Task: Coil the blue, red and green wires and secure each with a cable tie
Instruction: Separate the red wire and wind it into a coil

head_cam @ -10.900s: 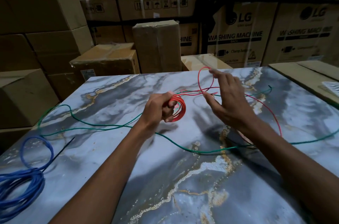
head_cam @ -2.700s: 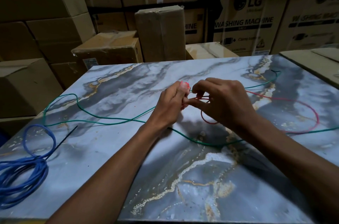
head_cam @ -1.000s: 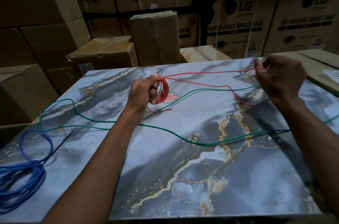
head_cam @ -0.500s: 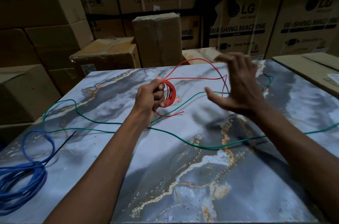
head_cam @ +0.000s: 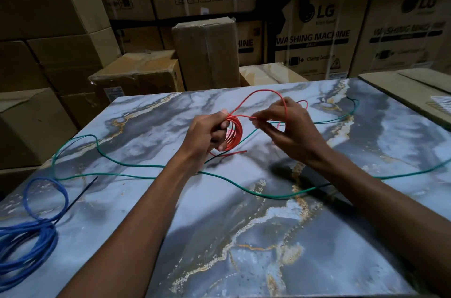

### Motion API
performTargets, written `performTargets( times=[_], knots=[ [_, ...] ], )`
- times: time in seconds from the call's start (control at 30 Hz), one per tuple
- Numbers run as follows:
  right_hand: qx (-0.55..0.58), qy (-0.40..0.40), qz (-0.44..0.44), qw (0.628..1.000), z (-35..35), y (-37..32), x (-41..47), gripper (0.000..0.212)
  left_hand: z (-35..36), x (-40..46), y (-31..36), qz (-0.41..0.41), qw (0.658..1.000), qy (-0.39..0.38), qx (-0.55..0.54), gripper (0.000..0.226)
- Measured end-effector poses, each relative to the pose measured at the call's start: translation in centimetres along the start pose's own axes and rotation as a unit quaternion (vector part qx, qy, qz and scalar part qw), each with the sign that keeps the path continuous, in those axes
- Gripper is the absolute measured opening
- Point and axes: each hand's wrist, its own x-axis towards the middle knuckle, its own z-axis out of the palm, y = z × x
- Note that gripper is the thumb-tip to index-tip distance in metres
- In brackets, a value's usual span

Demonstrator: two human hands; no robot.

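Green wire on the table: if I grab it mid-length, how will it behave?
Probably floppy: the green wire lies in loose waves across the table. Likely light, being thin. It may drag its long trailing ends along.

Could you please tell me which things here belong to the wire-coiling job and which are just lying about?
Job: red wire held by left hand and right hand; green wire; blue wire; black cable tie.
Lying about: cardboard boxes; marble table.
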Motion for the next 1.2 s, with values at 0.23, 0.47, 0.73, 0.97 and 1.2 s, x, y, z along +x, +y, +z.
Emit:
performTargets(
  times=[0.23, 0.47, 0.73, 0.97, 1.2],
  knots=[
    [0.074, 0.0, 0.108, 0.991, -1.7, -0.4, 0.4, 0.016, -0.5, 0.6, -0.4, 0.018, 0.995, 0.095, 0.031, 0.037],
    [-0.12, 0.112, 0.104, 0.981, -5.1, 1.7, 0.4, 0.018, -0.9, 0.7, -0.8, 0.063, 0.979, 0.155, 0.115, 0.043],
    [-0.36, 0.085, 0.258, 0.892, -7.5, 4.0, -0.2, 0.026, -1.1, 0.7, -1.5, 0.166, 0.928, 0.181, 0.28, 0.046],
    [-0.295, -0.14, 0.243, 0.914, -5.3, 2.5, -0.2, 0.125, -0.6, 0.9, -1.5, 0.199, 0.9, 0.19, 0.339, 0.049],
    [-0.396, 0.125, 0.06, 0.908, -2.3, -4.4, 1.2, 0.096, -0.1, 0.4, -0.3, 0.08, 0.985, 0.105, 0.113, 0.041]
  ],
)
